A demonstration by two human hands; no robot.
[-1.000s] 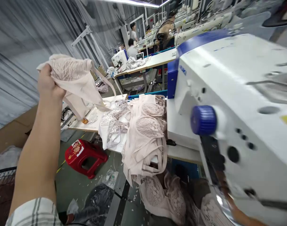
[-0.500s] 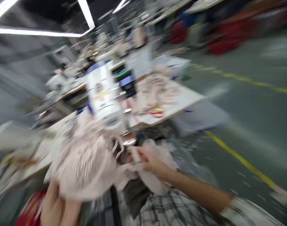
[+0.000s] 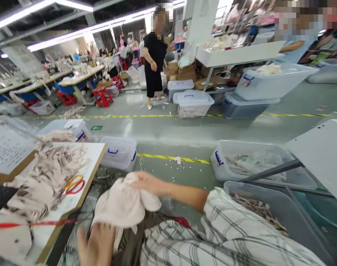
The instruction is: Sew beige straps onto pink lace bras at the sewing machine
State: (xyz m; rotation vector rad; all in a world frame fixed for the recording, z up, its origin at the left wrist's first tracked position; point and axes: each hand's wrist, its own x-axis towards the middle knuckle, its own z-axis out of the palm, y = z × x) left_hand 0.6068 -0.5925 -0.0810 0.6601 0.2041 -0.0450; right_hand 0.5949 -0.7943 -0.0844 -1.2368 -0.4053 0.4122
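My right hand [image 3: 147,183] pinches the upper edge of a pale pink fabric piece [image 3: 121,203] with rounded edges, held up over my lap. At its lower left, my left hand [image 3: 97,242] has its thumb spread away from the fingers. Those fingertips meet the fabric's lower edge; whether they press on it I cannot tell. Scissors [image 3: 75,184] with yellow and red handles lie on the white worktable [image 3: 95,153] to the left. Around them is a heap of pale pink cut fabric strips [image 3: 46,177].
Lidded plastic bins [image 3: 118,153] stand beyond the table. On my right are an open bin of scraps [image 3: 254,166], another bin [image 3: 284,218] and a white tabletop [image 3: 323,147] on dark legs. A person in black [image 3: 155,55] stands across the aisle, past yellow floor tape [image 3: 168,158].
My view has swung right, from the sewing machine toward the aisle. The pink fabric has come away from the machine, with my right hand gripping it. My left hand's fingers are now apart.
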